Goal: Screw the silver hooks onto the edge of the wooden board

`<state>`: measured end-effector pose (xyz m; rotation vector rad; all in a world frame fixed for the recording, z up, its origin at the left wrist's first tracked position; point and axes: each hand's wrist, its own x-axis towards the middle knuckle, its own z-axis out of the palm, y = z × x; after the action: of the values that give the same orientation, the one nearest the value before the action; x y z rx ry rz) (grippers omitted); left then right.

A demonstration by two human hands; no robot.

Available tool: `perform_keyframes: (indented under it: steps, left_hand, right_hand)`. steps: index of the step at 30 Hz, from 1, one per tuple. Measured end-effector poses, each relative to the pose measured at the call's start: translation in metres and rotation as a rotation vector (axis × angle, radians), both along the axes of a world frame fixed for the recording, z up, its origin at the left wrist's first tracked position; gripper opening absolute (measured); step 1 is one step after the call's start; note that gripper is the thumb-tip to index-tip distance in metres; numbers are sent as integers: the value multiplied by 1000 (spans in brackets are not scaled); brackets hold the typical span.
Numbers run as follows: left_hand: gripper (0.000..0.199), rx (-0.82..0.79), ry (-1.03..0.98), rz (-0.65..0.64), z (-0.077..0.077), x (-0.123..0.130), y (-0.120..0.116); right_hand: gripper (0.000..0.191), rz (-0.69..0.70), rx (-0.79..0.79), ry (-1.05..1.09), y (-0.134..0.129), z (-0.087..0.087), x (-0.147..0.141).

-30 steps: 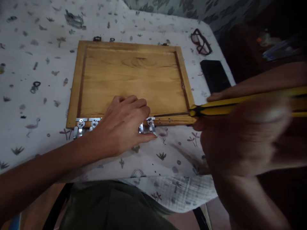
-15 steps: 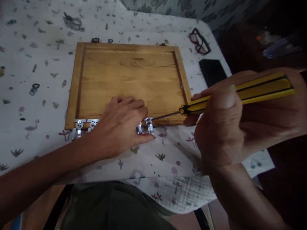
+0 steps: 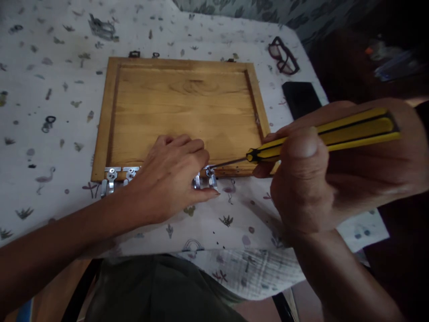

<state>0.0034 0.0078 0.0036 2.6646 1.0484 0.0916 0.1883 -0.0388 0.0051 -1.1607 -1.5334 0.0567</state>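
At the wooden panel (image 3: 184,103)'s near edge, right hand (image 3: 304,179) is clamping a yellow screwdriver (image 3: 321,142), left hand (image 3: 167,179) is lying open over metal hooks (image 3: 211,177), so a slip could jab fingers (image 3: 197,150).

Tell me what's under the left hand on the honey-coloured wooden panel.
Left hand covers the panel's near edge; silver metal hooks show either side, but what lies beneath the palm is hidden.

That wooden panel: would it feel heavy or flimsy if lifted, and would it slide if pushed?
The wooden panel looks stiff, with its solid-looking board inside a thick frame, and is probably fairly heavy for its size. Pushed, it might drag the cloth beneath it rather than glide, and the metal hooks on its near edge could catch.
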Motion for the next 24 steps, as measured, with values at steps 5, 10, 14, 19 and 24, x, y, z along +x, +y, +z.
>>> perform_keyframes:
  steps: [5, 10, 14, 19, 24]
  left_hand:
    - [36, -28, 35, 12, 3, 2, 0]
    - [32, -23, 16, -4, 1, 2, 0]
    - [36, -29, 10, -3, -1, 2, 0]
    - [38, -25, -19, -24, -3, 0, 1]
    - [38, -1, -61, -22, -5, -2, 0]
  right_hand:
    - [15, 45, -4, -80, -3, 5, 0]
    - [13, 110, -43, -93, -3, 8, 2]
    - [15, 94, -68, -101, 0, 9, 2]
    - [29, 40, -20, -63, 0, 4, -2]
    - [23, 27, -60, 7, -1, 2, -6]
